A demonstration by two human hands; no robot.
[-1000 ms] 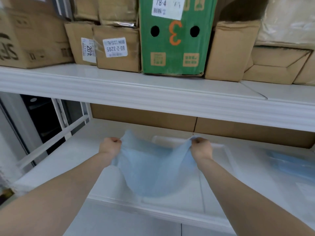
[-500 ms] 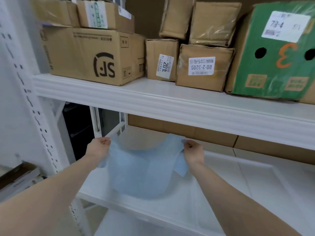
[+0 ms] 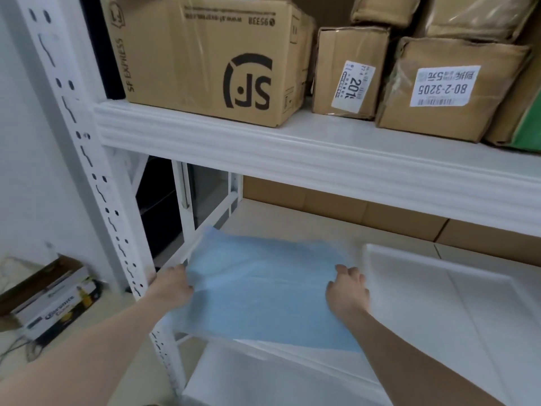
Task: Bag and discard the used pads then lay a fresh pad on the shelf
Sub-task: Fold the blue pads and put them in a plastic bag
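A light blue pad (image 3: 263, 288) lies spread almost flat on the left end of the white lower shelf (image 3: 292, 224). Its front edge hangs slightly over the shelf's front lip. My left hand (image 3: 174, 287) grips the pad's left edge with curled fingers, close to the shelf's upright post. My right hand (image 3: 347, 291) rests on the pad's right edge with its fingers stretched forward over the sheet.
A shallow white tray (image 3: 439, 291) sits on the same shelf just right of the pad. The perforated white post (image 3: 96, 183) stands at the left. Cardboard boxes (image 3: 205, 60) fill the upper shelf. A beer carton (image 3: 55, 303) lies on the floor at left.
The pad hung sagging between both raised hands; it has come down and now lies spread on the shelf's left end. My view swung left, and my right hand's pinch opened.
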